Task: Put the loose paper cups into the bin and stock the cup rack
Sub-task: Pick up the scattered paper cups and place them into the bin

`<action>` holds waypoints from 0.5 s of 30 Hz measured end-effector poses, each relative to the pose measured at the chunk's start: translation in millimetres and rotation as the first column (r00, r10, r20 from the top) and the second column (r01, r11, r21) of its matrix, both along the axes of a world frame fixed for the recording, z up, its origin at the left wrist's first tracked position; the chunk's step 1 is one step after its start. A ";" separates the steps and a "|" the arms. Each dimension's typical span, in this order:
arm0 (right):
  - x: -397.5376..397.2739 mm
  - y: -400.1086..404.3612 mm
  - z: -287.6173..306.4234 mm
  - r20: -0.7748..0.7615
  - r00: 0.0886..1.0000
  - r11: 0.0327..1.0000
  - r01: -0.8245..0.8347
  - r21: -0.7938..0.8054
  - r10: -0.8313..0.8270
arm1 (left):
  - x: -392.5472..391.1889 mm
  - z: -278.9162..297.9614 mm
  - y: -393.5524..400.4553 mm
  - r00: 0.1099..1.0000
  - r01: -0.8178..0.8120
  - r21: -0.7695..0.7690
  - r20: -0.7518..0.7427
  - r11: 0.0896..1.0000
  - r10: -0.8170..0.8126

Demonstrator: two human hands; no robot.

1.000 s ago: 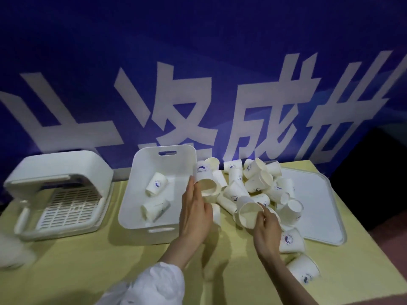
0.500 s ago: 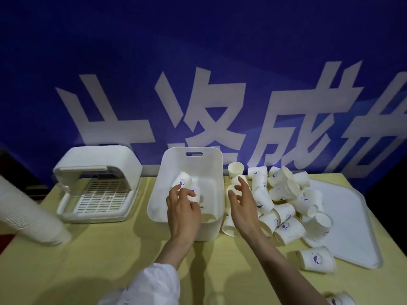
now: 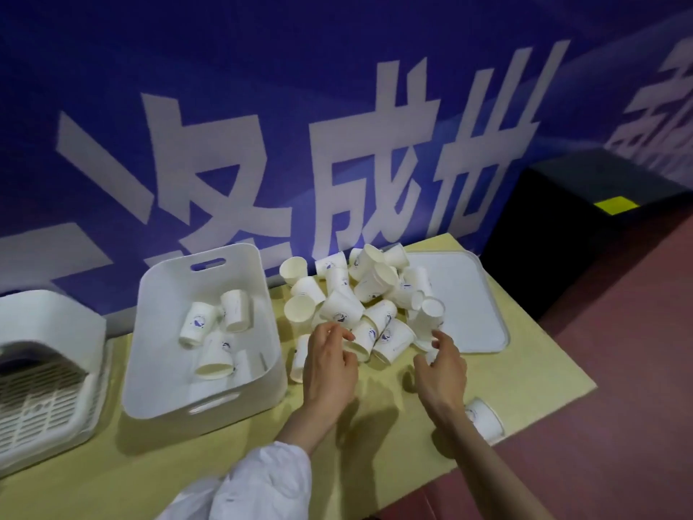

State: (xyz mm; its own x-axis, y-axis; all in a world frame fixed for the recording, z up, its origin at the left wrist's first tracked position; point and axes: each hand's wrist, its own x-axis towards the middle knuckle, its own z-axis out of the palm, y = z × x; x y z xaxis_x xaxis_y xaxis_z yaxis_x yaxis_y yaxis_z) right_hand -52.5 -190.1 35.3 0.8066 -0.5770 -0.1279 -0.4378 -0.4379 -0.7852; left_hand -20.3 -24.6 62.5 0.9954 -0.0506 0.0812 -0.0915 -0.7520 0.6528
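Writing first: blue banner (image 3: pixel 337 106) behind the table (image 3: pixel 187 463) carries big white Chinese characters; "成" and "世" read clearly, the rest is cut off or partial. Each paper cup has a small blue round logo on its side, too small to read.

Your left hand (image 3: pixel 330 365) sits at the near left edge of the cup pile (image 3: pixel 360 298). Fingers curled, thumb and fingertips closing on the rim of a cup (image 3: pixel 362 341) that lies on its side, mouth facing you, long axis running away from you into the pile. Contact looks like a light pinch; can't tell if it's a firm grip.

Your right hand (image 3: pixel 442 369) is at the near right edge of the pile, fingers loosely spread and bent, fingertips just beside a tipped cup (image 3: pixel 397 341), nothing held.

Pile: mixed orientations, some upright, most tipped, partly on the white tray (image 3: pixel 472 309).

The bin (image 3: pixel 202 403) is left of your left hand, with about four cups inside, lying on their sides. One stray cup (image 3: pixel 483 422) lies on its side near your right forearm at the table edge. Cup rack (image 3: pixel 45 373) is far left, partly out of frame.
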 end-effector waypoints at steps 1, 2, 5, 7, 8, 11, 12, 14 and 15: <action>-9.6 -11.3 -5.3 -0.030 0.999 0.999 0.040 0.009 -0.039 | -0.5 -5.4 -12.1 0.999 0.048 0.006 -0.023 0.999 -0.048; -19.0 -21.6 -11.0 -0.053 0.996 0.997 0.069 0.017 -0.068 | -1.1 -10.8 -23.5 0.995 0.093 0.010 -0.048 0.996 -0.093; -42.2 -44.5 -23.0 -0.096 0.988 0.992 0.122 0.026 -0.119 | -2.0 -28.6 -51.6 0.970 0.224 0.039 -0.109 0.974 -0.219; -51.6 -56.3 -28.2 -0.103 0.985 0.989 0.141 0.046 -0.136 | -2.5 -38.9 -66.2 0.939 0.318 0.071 -0.162 0.946 -0.303; -54.9 -61.7 -30.1 -0.109 0.985 0.988 0.145 0.062 -0.137 | -2.5 -43.6 -72.6 0.921 0.363 0.091 -0.188 0.927 -0.342; -61.3 -76.0 -39.0 -0.154 0.981 0.988 0.134 0.076 -0.121 | -1.7 -53.5 -89.6 0.862 0.464 0.152 -0.303 0.872 -0.406; -62.4 -81.9 -43.9 -0.175 0.978 0.990 0.124 0.067 -0.110 | -0.6 -56.4 -96.2 0.840 0.490 0.163 -0.350 0.856 -0.414; -64.3 -88.8 -53.5 -0.223 0.971 0.993 0.104 0.051 -0.090 | -0.2 -61.5 -104.4 0.795 0.533 0.164 -0.431 0.830 -0.426; -63.9 -92.9 -58.8 -0.247 0.965 0.993 0.102 0.050 -0.087 | 0.3 -64.4 -109.2 0.775 0.551 0.154 -0.459 0.820 -0.434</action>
